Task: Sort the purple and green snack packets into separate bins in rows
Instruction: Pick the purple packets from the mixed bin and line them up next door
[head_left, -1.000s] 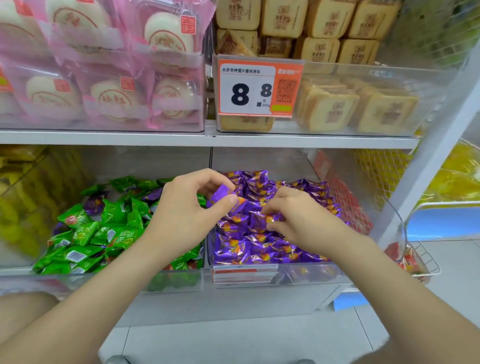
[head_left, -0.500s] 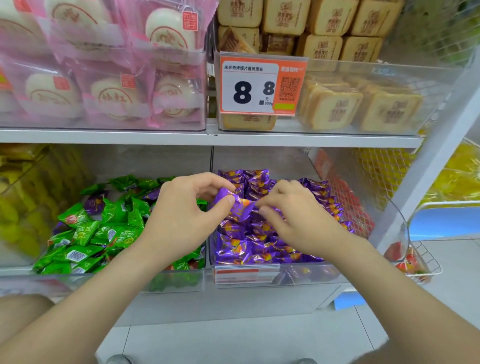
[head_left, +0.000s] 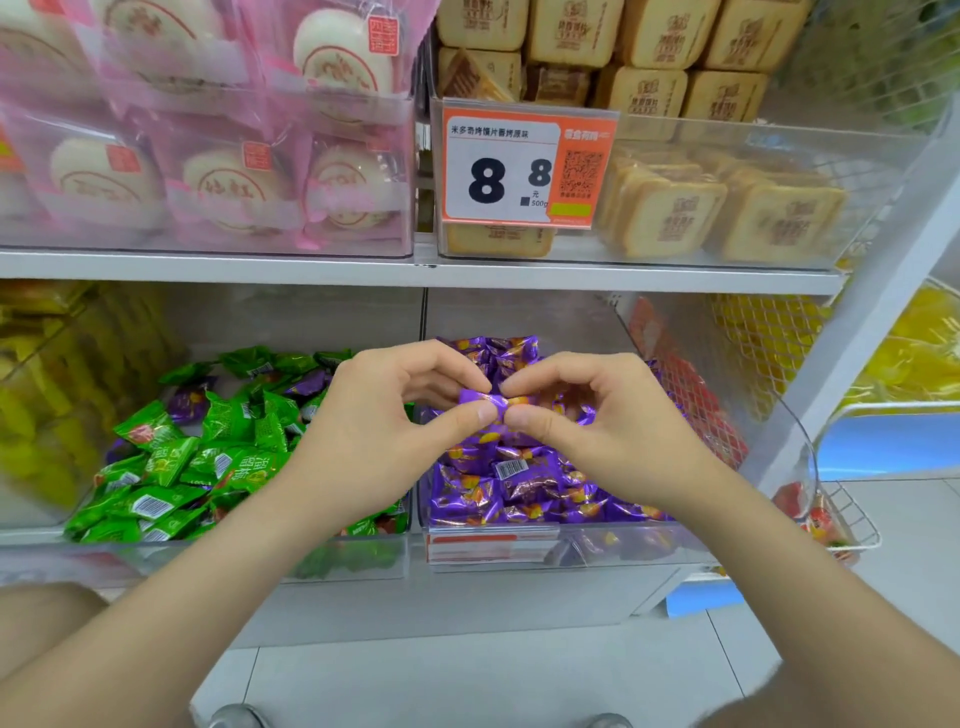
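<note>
One purple packet (head_left: 493, 401) is pinched from both ends, by my left hand (head_left: 379, 431) and my right hand (head_left: 597, 431), above the clear right bin (head_left: 613, 551). That bin is filled with purple packets (head_left: 514, 483). The clear left bin (head_left: 353, 564) holds a heap of green packets (head_left: 208, 462). A few purple packets (head_left: 188, 401) lie among the green ones near the back. My left wrist hides the right part of the green heap.
The shelf above (head_left: 415, 273) carries pink-wrapped buns (head_left: 223, 171) and tan biscuit packs (head_left: 727, 213) behind a price card (head_left: 524, 166). Yellow packets (head_left: 36, 405) sit in a bin at the left. A wire basket (head_left: 831, 525) hangs at the right.
My right hand rose from the purple pile and met my left hand. Both now pinch the same purple packet, which is lifted slightly above the right bin.
</note>
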